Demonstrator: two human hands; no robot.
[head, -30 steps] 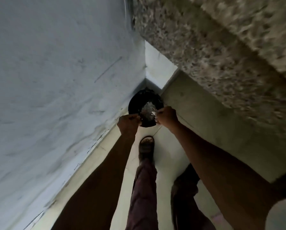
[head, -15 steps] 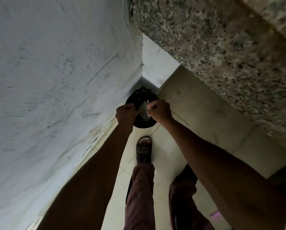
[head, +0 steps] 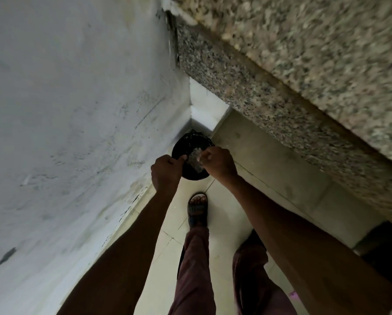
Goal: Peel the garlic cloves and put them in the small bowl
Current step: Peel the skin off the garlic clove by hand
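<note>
- A person stands over a black bin (head: 191, 155) in the floor corner, between a white wall (head: 76, 110) and a granite desk (head: 292, 76).
- Both hands — left hand (head: 166, 170), right hand (head: 217, 162) — have fingers curled, pinching a pale scrap (head: 195, 158) above the bin.
- Garlic and bowl cannot be made out.

Place: home kitchen corner | Evidence: speckled granite counter (head: 292, 71) overhung the pale tiled floor (head: 270, 169) | scuffed white plastered wall (head: 76, 110) met it | black-lined bin (head: 186, 142) stood in the corner | sandalled foot (head: 197, 209) on the tiles
</note>
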